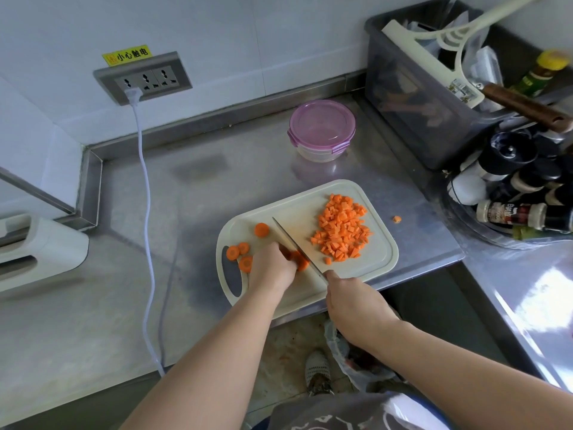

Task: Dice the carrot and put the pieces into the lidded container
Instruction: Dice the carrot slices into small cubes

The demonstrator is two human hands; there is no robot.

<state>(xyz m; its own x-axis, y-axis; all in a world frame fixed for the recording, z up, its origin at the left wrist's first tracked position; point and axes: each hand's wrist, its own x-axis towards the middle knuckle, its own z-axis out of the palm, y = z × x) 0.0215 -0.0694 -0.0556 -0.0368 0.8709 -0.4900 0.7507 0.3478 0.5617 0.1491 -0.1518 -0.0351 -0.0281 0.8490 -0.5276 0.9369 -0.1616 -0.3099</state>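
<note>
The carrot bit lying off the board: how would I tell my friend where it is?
Find the cream cutting board on the steel counter. Just past its right edge, beside the diced carrot heap, one small orange piece lies alone on metal. Every other piece sits on the board.

White wall panels meet in a corner behind a stainless-steel surface with a raised steel upstand along its rear and left edges. A grey triple socket panel sits in the wall below a yellow warning label. A white plug occupies the left socket, and its cable trails across the surface. The floor is mottled tile. A second steel surface at right reflects bright light.
</note>
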